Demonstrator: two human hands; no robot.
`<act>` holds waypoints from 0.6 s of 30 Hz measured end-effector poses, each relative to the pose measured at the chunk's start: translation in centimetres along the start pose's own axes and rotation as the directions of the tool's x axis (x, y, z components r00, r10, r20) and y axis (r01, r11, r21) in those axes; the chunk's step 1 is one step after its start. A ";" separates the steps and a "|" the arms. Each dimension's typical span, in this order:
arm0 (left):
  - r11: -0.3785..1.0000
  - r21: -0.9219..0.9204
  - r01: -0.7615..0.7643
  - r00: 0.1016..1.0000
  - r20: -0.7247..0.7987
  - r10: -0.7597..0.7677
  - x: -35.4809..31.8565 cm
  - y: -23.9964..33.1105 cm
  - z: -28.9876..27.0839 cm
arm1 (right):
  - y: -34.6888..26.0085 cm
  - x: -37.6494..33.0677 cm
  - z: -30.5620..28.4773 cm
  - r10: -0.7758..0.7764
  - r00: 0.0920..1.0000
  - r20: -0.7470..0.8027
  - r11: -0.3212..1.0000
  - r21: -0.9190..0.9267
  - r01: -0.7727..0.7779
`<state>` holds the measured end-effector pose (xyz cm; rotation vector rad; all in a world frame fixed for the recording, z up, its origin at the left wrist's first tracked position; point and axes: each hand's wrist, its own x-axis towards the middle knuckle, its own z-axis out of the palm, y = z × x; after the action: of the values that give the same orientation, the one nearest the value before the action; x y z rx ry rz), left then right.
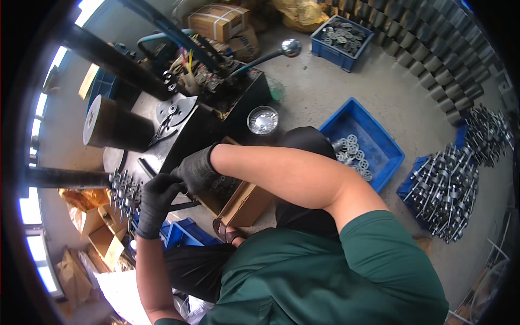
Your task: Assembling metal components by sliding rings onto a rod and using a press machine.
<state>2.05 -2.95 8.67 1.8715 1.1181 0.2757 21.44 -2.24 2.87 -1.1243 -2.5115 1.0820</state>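
The person's dark green shirt (303,276) lies nearest, filling the lower part of the view, with both forearms reaching up from it toward the left. At the far left, opened cardboard boxes (105,238) stand on a lower level. Just right of and above them is a cluster of upright metal parts (125,195), close beside the left hand. A thick dark cylinder (116,127) stands over the worktop (169,147), and a short metal bar (146,168) sits at the worktop's near edge, just above the left hand's fingers.

The left hand (156,206), in a dark grey glove, has its fingers bent in toward the right hand (196,170), gloved alike and curled closed. The fingertips of the two meet; whatever they pinch is too small and covered to tell. Behind them a round metal plate (177,111) lies on the worktop.

Below and right of the right hand is an open cardboard box (250,206) with small dark parts in it. Farther right, a shiny bowl (263,120) is near the worktop, then a blue tray (379,146) holds spoked metal wheels (355,153) on the floor. At the far right, metal shafts (447,195) lie heaped.
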 end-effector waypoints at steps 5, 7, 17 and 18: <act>0.981 -0.069 -0.184 0.961 -0.223 0.165 -1.4 -2.2 -1.5 | -2.7 -8.8 -5.7 0.030 0.975 -0.219 0.985 -0.162 -0.066; 0.984 0.047 -0.172 0.952 -0.249 0.178 -2.5 -3.9 -1.9 | -2.5 -14.7 -7.7 0.085 0.958 -0.274 0.996 -0.006 -0.090; 0.965 0.249 -0.084 0.996 -0.008 0.089 -3.3 -13.5 6.7 | 20.4 -41.5 7.8 0.879 0.428 -0.212 0.465 0.583 -0.667; 0.961 0.260 -0.098 0.995 0.012 0.098 -3.4 -13.4 7.1 | 22.4 -43.7 10.9 0.902 0.378 -0.209 0.430 0.505 -0.748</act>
<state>-3.57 -7.49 -5.08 2.1628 1.1064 0.1919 60.00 -29.11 -15.06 -2.3174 -1.1902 1.1371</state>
